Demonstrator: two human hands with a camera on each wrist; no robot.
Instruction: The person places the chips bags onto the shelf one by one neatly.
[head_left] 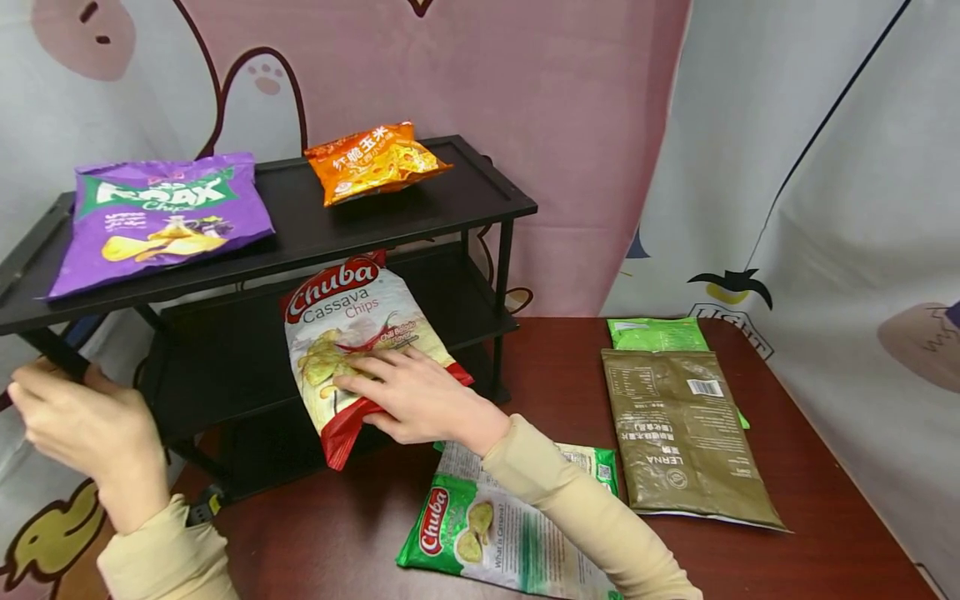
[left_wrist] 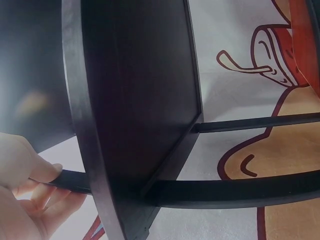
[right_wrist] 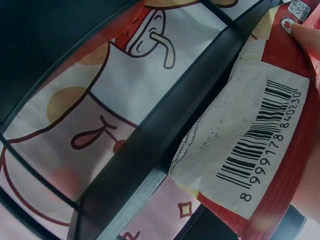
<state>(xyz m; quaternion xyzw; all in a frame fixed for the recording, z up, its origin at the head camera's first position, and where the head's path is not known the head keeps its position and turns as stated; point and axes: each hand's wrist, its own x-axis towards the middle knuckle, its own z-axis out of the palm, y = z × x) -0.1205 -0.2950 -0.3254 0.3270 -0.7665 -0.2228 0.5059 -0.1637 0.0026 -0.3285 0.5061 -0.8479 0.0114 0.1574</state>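
While the left hand [head_left: 97, 425] grips a bar [left_wrist: 75, 181] of the black rack [head_left: 487, 187], thumb on one side and fingers curled beneath, the right hand [head_left: 420, 396] holds a red-and-cream cassava chip bag [head_left: 360, 312] at the rack's front. Left grip sits at the rack's left front, just under its top tier; presumably it braces the frame against any push.

Right fingers lie slightly apart across the bag's printed face, thumb by its lower seal, so the bag is pinched near the bottom. That leaves its upper end free inside the gap between the rack's top and middle tiers. Bag tilted, lower seal jutting out in front of the rack; whether it bears on the middle tier, cannot tell.

On the rack's top: purple bag [head_left: 165, 212] at left, orange bag [head_left: 378, 165] toward the right rear, both label up, probably for easy reading. On the table [head_left: 322, 542]: green-and-white bag [head_left: 517, 542] in front of the rack, to its right; farther right of the rack, brown bag [head_left: 686, 433] overlapping a bright green packet [head_left: 660, 333].
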